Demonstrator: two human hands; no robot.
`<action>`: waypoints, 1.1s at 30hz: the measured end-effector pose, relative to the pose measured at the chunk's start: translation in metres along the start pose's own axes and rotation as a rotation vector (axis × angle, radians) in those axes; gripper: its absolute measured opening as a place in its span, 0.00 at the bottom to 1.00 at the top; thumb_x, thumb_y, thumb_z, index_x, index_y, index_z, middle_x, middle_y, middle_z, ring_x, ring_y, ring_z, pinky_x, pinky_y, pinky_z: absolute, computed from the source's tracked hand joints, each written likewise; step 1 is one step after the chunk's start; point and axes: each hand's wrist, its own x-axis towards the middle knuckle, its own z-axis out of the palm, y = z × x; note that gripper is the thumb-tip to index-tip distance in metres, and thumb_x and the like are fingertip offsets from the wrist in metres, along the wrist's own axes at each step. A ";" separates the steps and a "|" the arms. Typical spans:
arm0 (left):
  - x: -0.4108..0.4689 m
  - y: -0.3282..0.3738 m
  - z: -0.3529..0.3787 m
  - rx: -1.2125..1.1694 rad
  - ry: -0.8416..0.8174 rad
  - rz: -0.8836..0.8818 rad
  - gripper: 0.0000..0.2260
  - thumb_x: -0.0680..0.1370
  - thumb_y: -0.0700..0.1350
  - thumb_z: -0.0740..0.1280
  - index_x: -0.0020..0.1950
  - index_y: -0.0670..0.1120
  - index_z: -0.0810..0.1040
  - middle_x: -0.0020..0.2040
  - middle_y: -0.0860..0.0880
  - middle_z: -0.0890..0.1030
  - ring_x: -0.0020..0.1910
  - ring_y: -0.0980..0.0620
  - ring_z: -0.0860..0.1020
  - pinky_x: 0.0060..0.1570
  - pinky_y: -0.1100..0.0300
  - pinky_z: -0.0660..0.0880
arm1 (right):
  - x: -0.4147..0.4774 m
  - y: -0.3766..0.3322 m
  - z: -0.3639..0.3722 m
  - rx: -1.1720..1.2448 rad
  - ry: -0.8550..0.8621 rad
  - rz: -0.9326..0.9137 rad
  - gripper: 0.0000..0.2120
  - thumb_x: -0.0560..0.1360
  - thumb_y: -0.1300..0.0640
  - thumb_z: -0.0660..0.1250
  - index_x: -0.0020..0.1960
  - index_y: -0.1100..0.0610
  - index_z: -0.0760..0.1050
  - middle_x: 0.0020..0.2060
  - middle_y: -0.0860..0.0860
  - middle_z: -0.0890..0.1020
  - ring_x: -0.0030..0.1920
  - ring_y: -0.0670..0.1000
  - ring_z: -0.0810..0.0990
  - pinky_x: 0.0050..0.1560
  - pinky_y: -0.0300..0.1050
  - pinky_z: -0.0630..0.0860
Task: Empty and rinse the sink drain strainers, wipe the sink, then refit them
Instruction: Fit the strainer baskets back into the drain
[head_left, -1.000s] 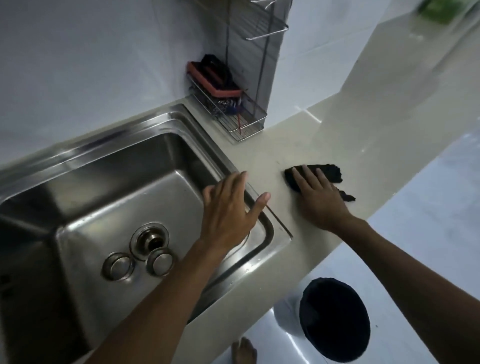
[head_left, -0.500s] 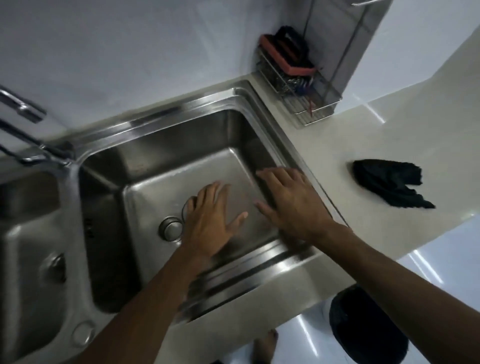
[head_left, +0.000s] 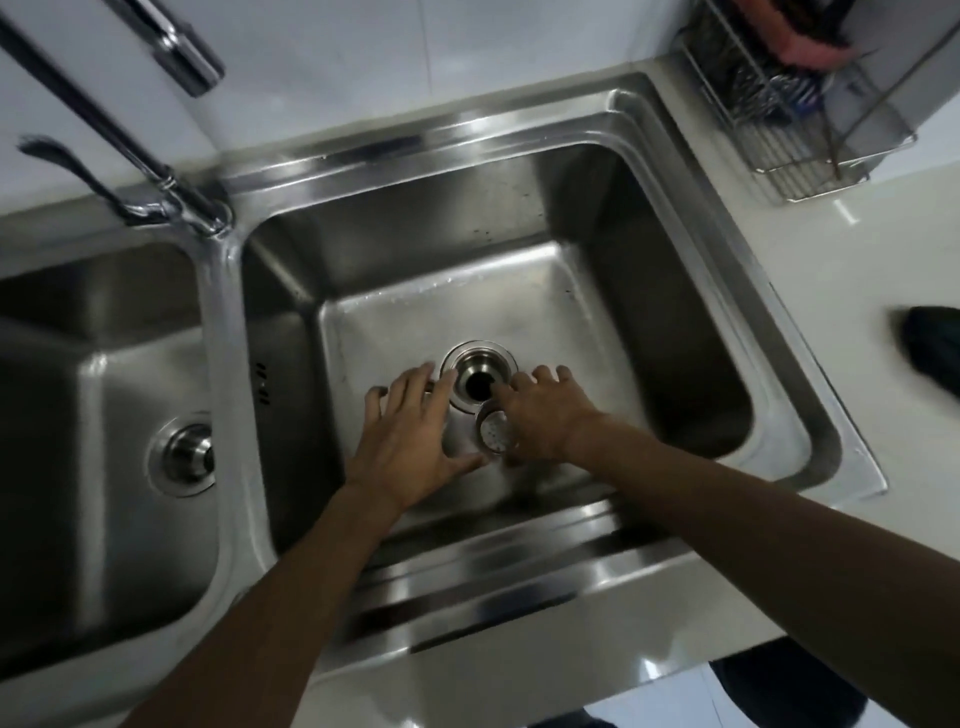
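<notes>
Stainless double sink (head_left: 779, 415) fills the counter; the cloth (head_left: 935, 348), released a second ago, lies at its right edge. Both hands, left hand (head_left: 410, 441) and right hand (head_left: 540, 415), fingers spread and empty, now reach the strainer (head_left: 494, 430) beside the open drain (head_left: 479, 383): refitting begins.

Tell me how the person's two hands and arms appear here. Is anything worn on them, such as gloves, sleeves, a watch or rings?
Both are bare. The left hand and the right hand wear no gloves, and I see no ring on any visible finger. Both forearms are uncovered as far as the picture's edge: no sleeve, watch or bracelet shows. The picture is dim and slightly blurred, so very small items could be missed.
</notes>
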 end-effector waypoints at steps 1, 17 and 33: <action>0.002 -0.001 0.003 0.002 -0.002 0.003 0.49 0.70 0.74 0.68 0.83 0.52 0.56 0.83 0.47 0.57 0.81 0.47 0.57 0.76 0.45 0.58 | 0.003 -0.002 0.002 -0.008 0.000 -0.002 0.48 0.68 0.33 0.74 0.77 0.54 0.59 0.71 0.59 0.71 0.71 0.62 0.69 0.71 0.62 0.65; 0.025 -0.022 0.024 -0.022 0.060 0.080 0.46 0.69 0.71 0.70 0.80 0.46 0.64 0.79 0.46 0.67 0.78 0.46 0.66 0.75 0.43 0.58 | 0.037 0.002 -0.012 0.034 0.092 0.066 0.43 0.69 0.33 0.71 0.74 0.56 0.61 0.68 0.57 0.76 0.67 0.63 0.74 0.66 0.60 0.67; 0.075 -0.026 0.038 0.002 0.000 0.075 0.44 0.71 0.71 0.70 0.79 0.47 0.64 0.77 0.47 0.68 0.78 0.47 0.64 0.76 0.40 0.48 | 0.086 0.005 -0.008 0.066 0.150 -0.007 0.36 0.72 0.43 0.73 0.72 0.59 0.65 0.66 0.60 0.71 0.65 0.63 0.72 0.63 0.59 0.72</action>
